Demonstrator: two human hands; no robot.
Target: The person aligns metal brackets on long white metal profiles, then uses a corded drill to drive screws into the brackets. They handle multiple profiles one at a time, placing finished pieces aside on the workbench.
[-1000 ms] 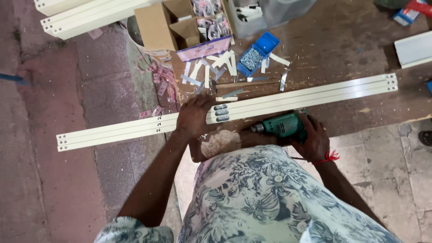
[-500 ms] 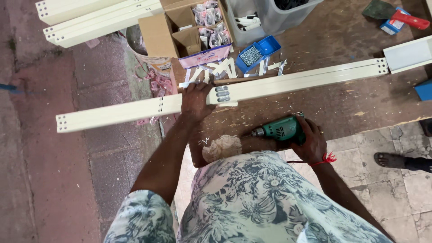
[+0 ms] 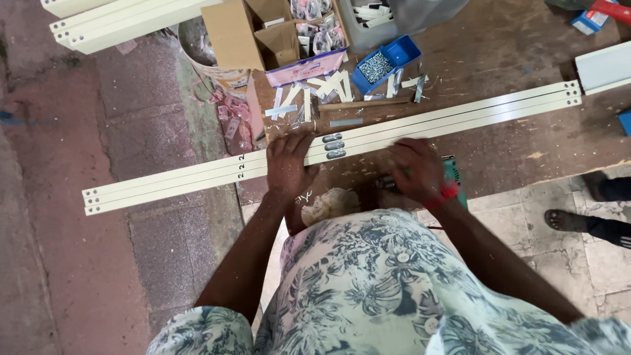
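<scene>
Two long cream metal rails point(image 3: 460, 117) lie side by side across a brown wooden workbench point(image 3: 513, 52), and their left ends overhang the floor. My left hand point(image 3: 288, 161) presses flat on the rails, just left of three small grey plates point(image 3: 334, 146). My right hand point(image 3: 415, 172) is blurred. It grips a green power drill point(image 3: 453, 177) on the bench just below the rails, and it hides most of the tool.
A blue tray of screws point(image 3: 384, 62), scattered white metal strips point(image 3: 309, 92) and an open cardboard box point(image 3: 230, 33) lie beyond the rails. More cream rails point(image 3: 118, 26) are at the top left. Another person's sandalled foot point(image 3: 572, 220) stands at the right.
My right hand has moved up with the drill, closer to the rails, and now covers most of it. My left hand stays on the rails.
</scene>
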